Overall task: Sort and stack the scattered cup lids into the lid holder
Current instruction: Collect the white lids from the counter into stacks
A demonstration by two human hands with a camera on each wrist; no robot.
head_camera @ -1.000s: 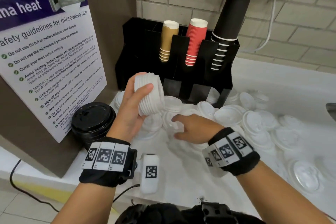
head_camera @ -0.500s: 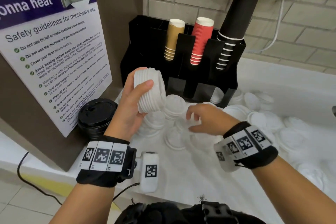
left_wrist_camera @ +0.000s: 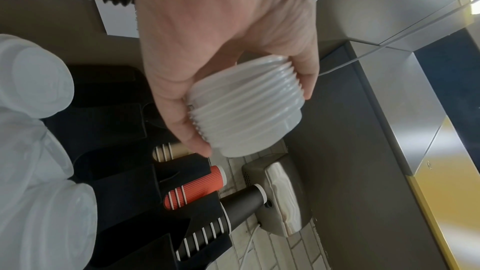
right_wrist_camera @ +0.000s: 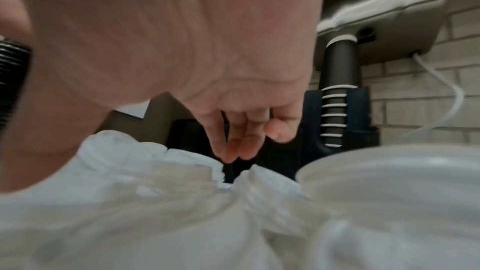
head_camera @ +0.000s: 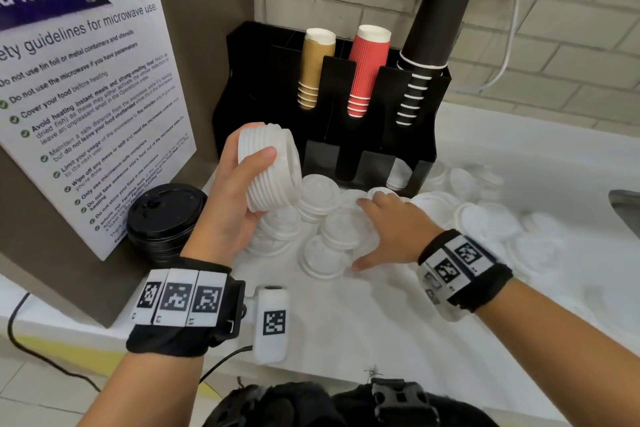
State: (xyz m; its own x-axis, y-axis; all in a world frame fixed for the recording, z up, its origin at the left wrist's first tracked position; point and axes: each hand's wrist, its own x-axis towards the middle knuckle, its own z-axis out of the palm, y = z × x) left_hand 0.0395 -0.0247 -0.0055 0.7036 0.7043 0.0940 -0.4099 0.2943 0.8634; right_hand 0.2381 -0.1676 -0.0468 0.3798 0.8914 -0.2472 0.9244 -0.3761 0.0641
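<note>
Lids stack (head_camera: 270,168) clasped in left grip (head_camera: 228,204); right grip (head_camera: 391,229) spread over loose lids (head_camera: 332,236)

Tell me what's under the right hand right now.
Under the right hand lie loose white lids and short stacks on the white counter. Its fingers reach down toward them; the blurred wrist view doesn't show whether they touch, or what the palm covers.

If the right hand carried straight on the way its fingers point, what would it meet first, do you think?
Probably the loose white plastic lids just beyond the right hand, before the black lid holder; depth is unclear.
</note>
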